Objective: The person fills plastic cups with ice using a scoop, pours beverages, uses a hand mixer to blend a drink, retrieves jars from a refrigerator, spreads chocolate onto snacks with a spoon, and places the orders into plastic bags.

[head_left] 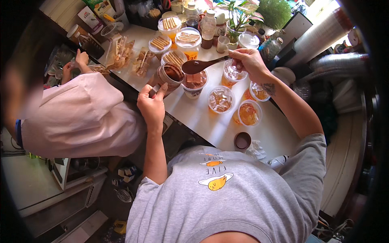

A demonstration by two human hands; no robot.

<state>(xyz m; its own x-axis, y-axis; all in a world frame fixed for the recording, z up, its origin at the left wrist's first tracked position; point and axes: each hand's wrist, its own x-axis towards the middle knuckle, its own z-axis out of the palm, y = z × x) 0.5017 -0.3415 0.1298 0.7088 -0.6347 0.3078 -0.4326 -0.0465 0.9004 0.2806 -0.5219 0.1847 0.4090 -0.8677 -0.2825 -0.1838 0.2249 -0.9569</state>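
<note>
Grip L: L hand (152, 102) clenched round handle of jar, thumb up top.
Grip R: R hand (248, 62) grasping spoon near handle end, arm reaching in from R.
Jar: see-thru jar (169, 84) w/ brown coating inside, held tilted above surface, L of spoon, mouth facing up & toward it.
Spoon: dk brown spoon (198, 66), approx level, bowl just beside jar mouth; can't tell if touching.
Brown-top cup: cup w/ brown topping (194, 91), below spoon bowl, partly hidden by jar.
Iced cups: four amber drinks w/ ice, R of there, nearest one (248, 113) closest to wearer.
Biscuit cups: four orange-ish drinks topped w/ biscuit sticks (188, 37), behind jar, grouped close.
Packs: clear biscuit packs (120, 52), far L side of surface.
Surface: white, long surface (184, 108), bright light streaks across.
Near edge: round brown lid or dish (242, 141), can't tell which; crumpled white tissue (255, 150) just beside.
Back: bottles (208, 25) + potted plants (274, 13).
R side: long stacks of clear cups (324, 33), lying slanted.
L side: co-worker (87, 109) in pale pink top, arms toward things at far L.
</note>
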